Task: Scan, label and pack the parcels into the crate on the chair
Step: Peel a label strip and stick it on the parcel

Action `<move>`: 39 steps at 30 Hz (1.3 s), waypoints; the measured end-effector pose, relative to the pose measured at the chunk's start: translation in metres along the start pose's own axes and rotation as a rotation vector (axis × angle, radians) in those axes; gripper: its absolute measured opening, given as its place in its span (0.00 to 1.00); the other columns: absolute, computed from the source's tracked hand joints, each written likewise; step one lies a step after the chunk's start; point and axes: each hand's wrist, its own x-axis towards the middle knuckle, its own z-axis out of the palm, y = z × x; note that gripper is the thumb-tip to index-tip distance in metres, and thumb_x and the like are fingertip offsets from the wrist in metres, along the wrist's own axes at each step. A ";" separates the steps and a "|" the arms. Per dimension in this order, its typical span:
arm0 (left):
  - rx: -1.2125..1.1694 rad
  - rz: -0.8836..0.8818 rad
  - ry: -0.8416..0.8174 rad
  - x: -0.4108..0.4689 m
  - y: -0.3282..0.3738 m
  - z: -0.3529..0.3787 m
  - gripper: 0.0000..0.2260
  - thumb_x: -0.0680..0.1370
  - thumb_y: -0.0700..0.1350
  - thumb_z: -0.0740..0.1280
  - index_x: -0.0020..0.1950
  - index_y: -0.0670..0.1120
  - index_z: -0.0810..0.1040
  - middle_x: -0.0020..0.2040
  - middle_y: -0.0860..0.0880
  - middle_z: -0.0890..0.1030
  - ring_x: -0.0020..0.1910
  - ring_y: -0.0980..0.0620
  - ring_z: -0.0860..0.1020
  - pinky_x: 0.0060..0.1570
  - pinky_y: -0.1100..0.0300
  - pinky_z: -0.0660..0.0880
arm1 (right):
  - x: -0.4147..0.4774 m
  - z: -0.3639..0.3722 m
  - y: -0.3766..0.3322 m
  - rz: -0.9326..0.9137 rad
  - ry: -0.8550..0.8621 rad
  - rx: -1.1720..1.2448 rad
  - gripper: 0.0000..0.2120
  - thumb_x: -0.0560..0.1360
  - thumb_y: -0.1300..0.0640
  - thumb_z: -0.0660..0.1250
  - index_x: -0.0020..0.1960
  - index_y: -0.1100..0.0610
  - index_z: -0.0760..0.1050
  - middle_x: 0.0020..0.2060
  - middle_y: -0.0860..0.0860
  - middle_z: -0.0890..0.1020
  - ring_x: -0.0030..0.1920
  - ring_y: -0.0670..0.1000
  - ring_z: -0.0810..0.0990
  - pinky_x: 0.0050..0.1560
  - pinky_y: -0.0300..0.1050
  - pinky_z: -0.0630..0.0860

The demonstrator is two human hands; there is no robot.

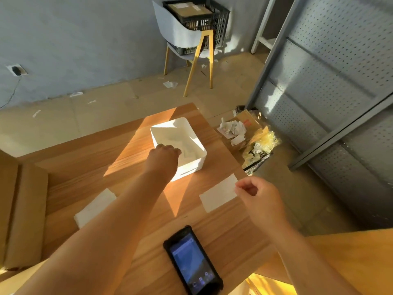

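My left hand reaches over the near rim of a white bin on the wooden table. Its fingers dip inside among white paper slips, and I cannot see whether they grip one. My right hand pinches the right corner of a white label that lies flat on the table. A black handheld scanner lies screen up near the table's front edge. Far back, a black crate sits on a grey chair with yellow legs, holding a brown cardboard parcel.
Another white sheet lies on the table's left part. Cardboard boxes stand at the left. A heap of crumpled paper and yellow wrapping lies on the floor right of the table. A grey perforated metal rack fills the right.
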 end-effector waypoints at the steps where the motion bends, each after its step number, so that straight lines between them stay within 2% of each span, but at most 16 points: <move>1: 0.013 0.004 -0.003 -0.001 0.000 0.001 0.18 0.78 0.38 0.57 0.66 0.49 0.75 0.60 0.48 0.79 0.57 0.46 0.73 0.55 0.52 0.72 | 0.000 0.000 0.003 0.005 -0.003 0.014 0.08 0.74 0.56 0.71 0.42 0.43 0.78 0.39 0.33 0.80 0.42 0.36 0.78 0.34 0.31 0.73; 4: -0.103 -0.037 0.076 -0.014 0.003 -0.003 0.15 0.80 0.45 0.59 0.65 0.51 0.75 0.65 0.50 0.75 0.64 0.45 0.69 0.60 0.49 0.68 | 0.000 0.000 0.007 0.032 -0.004 0.108 0.07 0.73 0.57 0.72 0.43 0.45 0.78 0.39 0.38 0.82 0.40 0.40 0.80 0.38 0.35 0.76; 7: -0.429 -0.109 0.167 -0.039 0.008 -0.014 0.13 0.78 0.50 0.64 0.61 0.51 0.77 0.59 0.52 0.79 0.57 0.49 0.75 0.55 0.53 0.72 | -0.005 0.002 0.005 0.062 -0.014 0.219 0.08 0.73 0.59 0.72 0.43 0.46 0.78 0.38 0.44 0.83 0.39 0.44 0.81 0.38 0.36 0.77; 9: -0.664 -0.151 0.120 -0.062 0.011 -0.025 0.10 0.76 0.53 0.66 0.56 0.54 0.78 0.49 0.58 0.80 0.47 0.61 0.77 0.44 0.65 0.73 | -0.011 0.005 0.002 0.076 -0.041 0.286 0.08 0.72 0.60 0.72 0.44 0.47 0.78 0.39 0.46 0.83 0.38 0.45 0.82 0.36 0.34 0.77; 11: -0.862 -0.200 0.011 -0.092 0.012 -0.034 0.12 0.72 0.60 0.67 0.53 0.59 0.76 0.44 0.63 0.80 0.42 0.68 0.77 0.36 0.73 0.70 | -0.019 0.010 -0.004 0.087 -0.080 0.364 0.09 0.72 0.61 0.72 0.47 0.48 0.78 0.41 0.47 0.83 0.38 0.45 0.82 0.36 0.33 0.77; 13: -1.004 -0.242 -0.074 -0.124 0.011 -0.038 0.19 0.65 0.69 0.65 0.52 0.62 0.74 0.44 0.64 0.80 0.43 0.72 0.76 0.32 0.74 0.70 | -0.029 0.016 -0.011 0.086 -0.118 0.436 0.12 0.72 0.61 0.72 0.51 0.48 0.77 0.42 0.47 0.83 0.41 0.46 0.83 0.37 0.34 0.78; 15: -1.003 -0.285 -0.108 -0.155 0.006 -0.037 0.21 0.62 0.72 0.63 0.50 0.64 0.72 0.43 0.65 0.79 0.43 0.74 0.75 0.33 0.75 0.70 | -0.040 0.026 -0.019 0.075 -0.149 0.485 0.15 0.72 0.61 0.72 0.54 0.47 0.76 0.43 0.47 0.84 0.42 0.47 0.83 0.39 0.35 0.78; 18: -0.957 -0.357 -0.064 -0.198 -0.006 -0.031 0.09 0.70 0.61 0.68 0.46 0.63 0.73 0.41 0.62 0.80 0.43 0.73 0.75 0.35 0.75 0.70 | -0.062 0.043 -0.032 0.063 -0.197 0.512 0.17 0.72 0.61 0.73 0.54 0.42 0.77 0.44 0.47 0.84 0.44 0.47 0.83 0.41 0.38 0.79; 20: -0.997 -0.431 -0.029 -0.224 -0.019 -0.030 0.04 0.72 0.54 0.70 0.44 0.59 0.76 0.40 0.59 0.81 0.41 0.68 0.78 0.38 0.71 0.71 | -0.079 0.056 -0.042 0.053 -0.248 0.528 0.17 0.72 0.61 0.72 0.53 0.41 0.77 0.45 0.48 0.84 0.45 0.47 0.83 0.42 0.38 0.79; 22: -1.081 -0.505 -0.004 -0.247 -0.032 -0.033 0.03 0.73 0.51 0.70 0.44 0.55 0.79 0.39 0.56 0.82 0.40 0.63 0.80 0.40 0.67 0.73 | -0.098 0.070 -0.051 0.036 -0.294 0.547 0.17 0.72 0.63 0.72 0.54 0.44 0.78 0.44 0.49 0.84 0.45 0.46 0.83 0.40 0.37 0.79; 26: -1.217 -0.623 0.138 -0.290 -0.056 -0.044 0.03 0.73 0.41 0.71 0.42 0.44 0.78 0.38 0.48 0.80 0.36 0.60 0.79 0.32 0.73 0.73 | -0.139 0.099 -0.068 0.042 -0.378 0.551 0.13 0.73 0.64 0.71 0.55 0.52 0.79 0.43 0.50 0.85 0.43 0.46 0.83 0.38 0.37 0.79; 28: -1.168 -0.678 0.159 -0.315 -0.071 -0.046 0.04 0.74 0.43 0.70 0.40 0.47 0.77 0.40 0.51 0.80 0.37 0.56 0.78 0.31 0.72 0.72 | -0.161 0.114 -0.074 0.080 -0.416 0.539 0.10 0.72 0.62 0.72 0.52 0.52 0.80 0.42 0.51 0.85 0.42 0.48 0.84 0.38 0.38 0.79; 30: -1.136 -0.700 0.127 -0.344 -0.089 -0.046 0.04 0.74 0.44 0.70 0.39 0.50 0.78 0.41 0.53 0.80 0.40 0.53 0.79 0.34 0.67 0.73 | -0.183 0.130 -0.078 0.108 -0.451 0.491 0.07 0.73 0.60 0.72 0.50 0.53 0.80 0.41 0.50 0.85 0.41 0.49 0.84 0.37 0.38 0.79; 32: -1.130 -0.693 0.119 -0.375 -0.108 -0.043 0.06 0.74 0.42 0.70 0.38 0.50 0.78 0.39 0.52 0.81 0.40 0.51 0.80 0.36 0.62 0.75 | -0.205 0.145 -0.082 0.138 -0.500 0.435 0.05 0.73 0.59 0.72 0.47 0.53 0.80 0.39 0.48 0.85 0.40 0.49 0.85 0.35 0.37 0.79; 35: -1.111 -0.688 0.109 -0.418 -0.128 -0.040 0.08 0.73 0.41 0.70 0.37 0.52 0.78 0.35 0.50 0.82 0.33 0.57 0.78 0.36 0.61 0.73 | -0.234 0.167 -0.089 0.193 -0.594 0.382 0.03 0.73 0.59 0.72 0.46 0.56 0.79 0.38 0.50 0.85 0.39 0.49 0.85 0.34 0.38 0.78; 39: -1.076 -0.707 0.101 -0.463 -0.147 -0.033 0.07 0.73 0.41 0.70 0.36 0.50 0.78 0.34 0.50 0.82 0.30 0.60 0.76 0.32 0.66 0.73 | -0.269 0.193 -0.095 0.231 -0.645 0.308 0.03 0.73 0.60 0.72 0.45 0.57 0.79 0.38 0.53 0.83 0.38 0.49 0.83 0.35 0.41 0.78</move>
